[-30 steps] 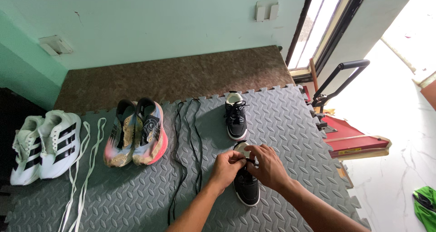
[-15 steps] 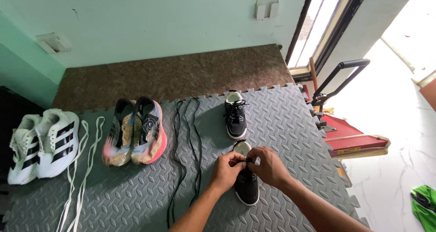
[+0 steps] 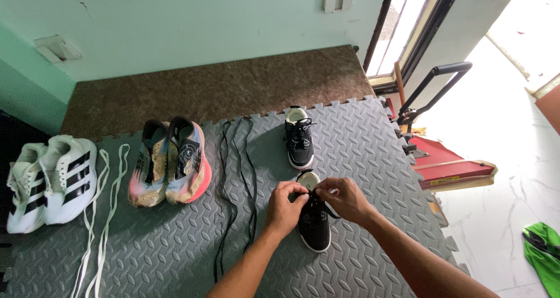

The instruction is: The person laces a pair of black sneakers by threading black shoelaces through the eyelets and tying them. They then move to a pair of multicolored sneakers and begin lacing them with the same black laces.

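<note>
A small black shoe point(image 3: 314, 223) with a white sole lies on the grey foam mat point(image 3: 361, 140) in front of me. My left hand point(image 3: 285, 206) and my right hand point(image 3: 344, 197) both pinch its black lace at the top of the shoe, fingers closed on the strands. Its partner, a second small black shoe point(image 3: 300, 138), stands just beyond, laced, and neither hand touches it.
Long black laces point(image 3: 234, 175) lie loose left of my hands. Further left stand a pair of pink and multicoloured trainers point(image 3: 170, 162), white laces point(image 3: 102, 207) and a pair of white trainers with black stripes point(image 3: 49, 181). A red-based metal frame point(image 3: 443, 158) sits right of the mat.
Both hands have stayed on the near black shoe, shifting only slightly along the lace. Nothing else on the mat has moved.
</note>
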